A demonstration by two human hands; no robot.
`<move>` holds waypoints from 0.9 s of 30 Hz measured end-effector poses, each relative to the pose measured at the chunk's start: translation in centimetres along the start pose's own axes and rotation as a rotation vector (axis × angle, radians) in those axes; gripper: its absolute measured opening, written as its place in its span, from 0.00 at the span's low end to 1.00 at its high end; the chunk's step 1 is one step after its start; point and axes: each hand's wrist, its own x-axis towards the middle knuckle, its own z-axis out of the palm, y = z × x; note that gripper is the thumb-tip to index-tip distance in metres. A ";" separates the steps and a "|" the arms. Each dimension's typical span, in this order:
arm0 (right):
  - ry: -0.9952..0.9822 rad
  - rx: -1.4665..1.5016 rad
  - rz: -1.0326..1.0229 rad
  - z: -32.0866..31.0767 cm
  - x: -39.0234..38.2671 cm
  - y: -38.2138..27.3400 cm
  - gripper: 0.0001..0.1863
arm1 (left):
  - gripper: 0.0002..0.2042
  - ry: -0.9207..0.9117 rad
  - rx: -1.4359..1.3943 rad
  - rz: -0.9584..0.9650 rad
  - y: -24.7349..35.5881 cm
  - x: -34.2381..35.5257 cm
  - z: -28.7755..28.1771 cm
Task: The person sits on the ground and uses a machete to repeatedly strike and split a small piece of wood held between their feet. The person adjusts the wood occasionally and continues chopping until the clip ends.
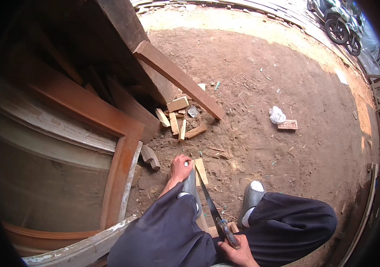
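Observation:
My right hand [239,252] is closed around the grip of a handsaw [211,203], low in front of my lap. The saw's dark, narrow blade slants away from me to the left, its far end beside a pale wood piece [201,172] on the ground. My left hand [181,169] is bent down at the toe of my left shoe [190,182], fingers curled, close to that wood. What those fingers grip is hidden. Under the saw handle, between my legs, more light wood [214,231] shows in part.
Short wood offcuts [178,104] lie heaped ahead, beside a leaning brown plank [178,80]. A brown wooden frame [123,129] stands at left. White plastic [277,115] touches a brick [288,125] on the dirt. Motorbikes [337,29] are parked far right.

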 end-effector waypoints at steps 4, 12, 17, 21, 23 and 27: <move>0.012 -0.194 -0.032 0.9 3.4 0.2 0.19 | 0.08 -0.011 0.000 -0.016 0.2 0.3 0.2; 0.040 -0.123 0.060 -0.6 0.3 0.5 0.20 | 0.10 -0.025 -0.008 -0.065 -0.2 0.0 0.1; 0.107 -0.190 -0.037 1.3 4.2 1.0 0.21 | 0.09 -0.031 -0.025 -0.053 0.3 0.1 -0.2; 0.030 -0.202 -0.010 0.7 -0.5 0.8 0.20 | 0.09 -0.019 0.008 -0.076 -0.1 0.1 -0.6; 0.033 -0.164 -0.027 -0.4 -0.8 0.9 0.20 | 0.08 0.005 0.010 -0.081 0.3 0.1 -0.3; 0.083 -0.240 -0.041 0.5 2.9 0.9 0.19 | 0.08 0.008 -0.008 -0.051 -0.2 0.1 0.0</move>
